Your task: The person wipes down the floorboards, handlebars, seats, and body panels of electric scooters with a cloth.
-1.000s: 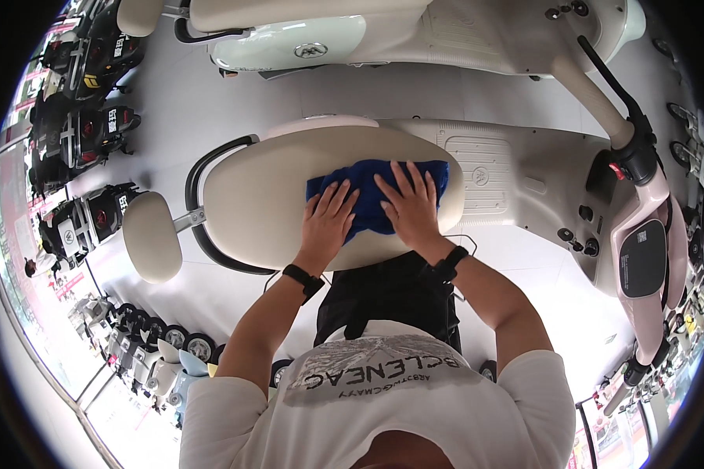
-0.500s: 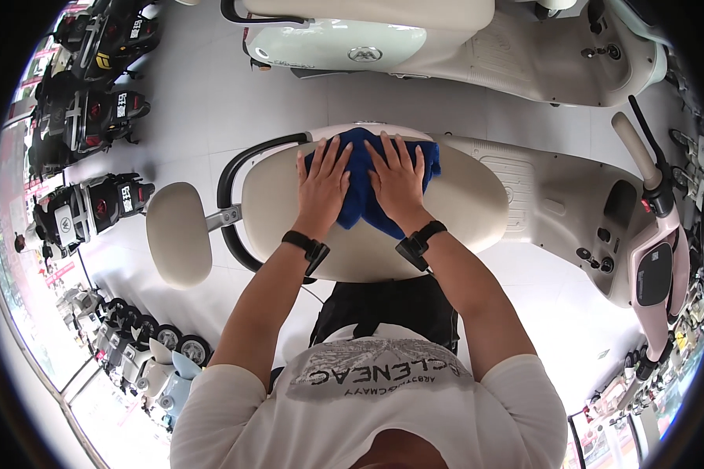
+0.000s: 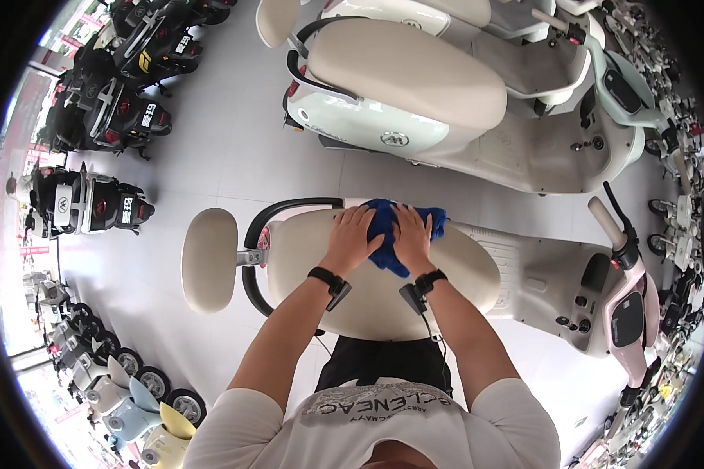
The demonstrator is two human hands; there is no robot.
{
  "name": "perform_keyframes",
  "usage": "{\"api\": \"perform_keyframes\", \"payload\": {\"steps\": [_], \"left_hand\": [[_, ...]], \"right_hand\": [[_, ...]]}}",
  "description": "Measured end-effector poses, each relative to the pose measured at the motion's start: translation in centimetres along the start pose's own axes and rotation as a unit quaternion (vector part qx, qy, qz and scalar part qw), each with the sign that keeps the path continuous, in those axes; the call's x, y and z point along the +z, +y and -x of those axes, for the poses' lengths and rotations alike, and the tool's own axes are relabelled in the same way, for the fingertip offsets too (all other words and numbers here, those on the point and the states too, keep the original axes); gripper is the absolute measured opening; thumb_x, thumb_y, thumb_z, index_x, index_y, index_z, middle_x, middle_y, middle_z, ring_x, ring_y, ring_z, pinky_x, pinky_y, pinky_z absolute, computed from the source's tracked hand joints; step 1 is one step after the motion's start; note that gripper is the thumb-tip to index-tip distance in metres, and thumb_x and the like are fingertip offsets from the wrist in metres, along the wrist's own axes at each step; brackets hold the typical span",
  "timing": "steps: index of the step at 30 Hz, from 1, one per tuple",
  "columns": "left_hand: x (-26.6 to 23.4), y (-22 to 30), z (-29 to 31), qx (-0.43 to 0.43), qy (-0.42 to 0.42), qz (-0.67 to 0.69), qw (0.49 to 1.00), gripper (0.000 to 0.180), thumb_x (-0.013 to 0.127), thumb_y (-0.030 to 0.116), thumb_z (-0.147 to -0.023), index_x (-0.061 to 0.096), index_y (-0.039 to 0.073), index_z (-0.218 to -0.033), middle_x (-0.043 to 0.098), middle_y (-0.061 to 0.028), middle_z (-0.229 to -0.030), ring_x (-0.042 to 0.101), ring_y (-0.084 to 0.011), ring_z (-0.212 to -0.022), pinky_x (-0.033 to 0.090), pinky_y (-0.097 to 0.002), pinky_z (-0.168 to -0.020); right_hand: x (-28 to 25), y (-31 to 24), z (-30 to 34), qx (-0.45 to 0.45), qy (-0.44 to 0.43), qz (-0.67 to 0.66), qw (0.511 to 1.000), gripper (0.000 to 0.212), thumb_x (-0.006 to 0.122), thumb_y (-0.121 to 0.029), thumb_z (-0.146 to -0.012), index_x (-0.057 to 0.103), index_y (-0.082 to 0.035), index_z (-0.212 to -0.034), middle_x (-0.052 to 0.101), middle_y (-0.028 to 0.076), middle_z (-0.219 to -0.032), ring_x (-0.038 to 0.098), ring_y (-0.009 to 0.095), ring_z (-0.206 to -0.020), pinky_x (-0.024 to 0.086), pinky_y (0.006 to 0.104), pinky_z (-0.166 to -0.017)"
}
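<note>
Scooters (image 3: 371, 129) stood beyond the seat (image 3: 461, 273); the right hand (image 3: 411, 237) lay on blue cloth (image 3: 386, 254), the left hand (image 3: 350, 241) apart, at its edge.

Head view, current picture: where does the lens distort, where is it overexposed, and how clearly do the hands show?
Head view: fisheye bending toward a black rim, with the windows at left curved and washed out; head view: the floor glares white at lower right; head view: left hand, right hand and blue cloth look fairly clear.
</note>
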State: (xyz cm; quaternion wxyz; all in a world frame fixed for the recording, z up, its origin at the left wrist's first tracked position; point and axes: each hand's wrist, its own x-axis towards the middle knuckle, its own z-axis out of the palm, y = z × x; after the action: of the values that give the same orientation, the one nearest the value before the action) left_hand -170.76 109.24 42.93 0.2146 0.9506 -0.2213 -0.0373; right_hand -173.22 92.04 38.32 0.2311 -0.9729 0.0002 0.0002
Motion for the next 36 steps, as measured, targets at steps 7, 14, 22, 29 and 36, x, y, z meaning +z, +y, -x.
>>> {"api": "perform_keyframes", "payload": {"steps": [7, 14, 22, 29, 36], "left_hand": [[-1.4, 2.5, 10.4, -0.071, 0.026, -0.004, 0.997, 0.062, 0.064, 0.022, -0.079, 0.049, 0.008, -0.138, 0.042, -0.0127, -0.149, 0.035, -0.0327, -0.14, 0.027, -0.0513, -0.115], [-3.6, 2.8, 19.6, -0.197, -0.008, -0.097, 0.976, 0.066, 0.061, 0.013, -0.079, 0.047, 0.016, -0.143, 0.039, -0.0068, -0.153, 0.029, -0.0311, -0.145, 0.017, -0.0608, -0.116], [-4.5, -3.6, 11.2, -0.217, 0.046, -0.09, 0.971, 0.07, 0.063, 0.01, -0.082, 0.04, 0.015, -0.148, 0.033, -0.0082, -0.156, 0.024, -0.0304, -0.147, 0.013, -0.056, -0.119], [-4.7, -10.8, 5.7, -0.249, 0.074, 0.022, 0.965, 0.051, 0.057, 0.013, -0.086, 0.051, 0.012, -0.137, 0.055, -0.0087, -0.135, 0.049, -0.0283, -0.128, 0.034, -0.0492, -0.109], [-5.2, -9.2, 8.7, -0.196, 0.11, 0.058, 0.973, 0.044, 0.054, 0.013, -0.086, 0.056, 0.01, -0.13, 0.056, -0.0102, -0.134, 0.05, -0.03, -0.125, 0.039, -0.0484, -0.104]], "right_hand": [[-2.1, -5.0, 8.7, -0.1, -0.079, -0.045, 0.991, 0.048, 0.052, -0.021, -0.095, 0.048, -0.011, -0.142, 0.036, 0.006, -0.154, 0.025, 0.03, -0.145, 0.015, 0.0593, -0.117], [-2.1, -8.2, 11.4, -0.202, -0.157, -0.043, 0.966, 0.059, 0.057, -0.028, -0.094, 0.039, -0.015, -0.149, 0.027, 0.008, -0.159, 0.019, 0.034, -0.147, 0.013, 0.0649, -0.114], [0.6, -12.5, 3.4, -0.197, -0.085, 0.009, 0.977, 0.063, 0.057, -0.029, -0.095, 0.034, -0.015, -0.151, 0.023, 0.008, -0.16, 0.017, 0.034, -0.148, 0.011, 0.0625, -0.115], [2.1, -15.4, -5.2, -0.149, -0.12, 0.026, 0.981, 0.046, 0.058, -0.032, -0.094, 0.053, -0.018, -0.137, 0.047, 0.002, -0.145, 0.039, 0.026, -0.136, 0.024, 0.0603, -0.111], [1.4, -13.4, -2.8, -0.178, -0.116, 0.031, 0.977, 0.046, 0.057, -0.032, -0.095, 0.052, -0.021, -0.139, 0.046, 0.002, -0.147, 0.038, 0.027, -0.137, 0.025, 0.0574, -0.113]]}}
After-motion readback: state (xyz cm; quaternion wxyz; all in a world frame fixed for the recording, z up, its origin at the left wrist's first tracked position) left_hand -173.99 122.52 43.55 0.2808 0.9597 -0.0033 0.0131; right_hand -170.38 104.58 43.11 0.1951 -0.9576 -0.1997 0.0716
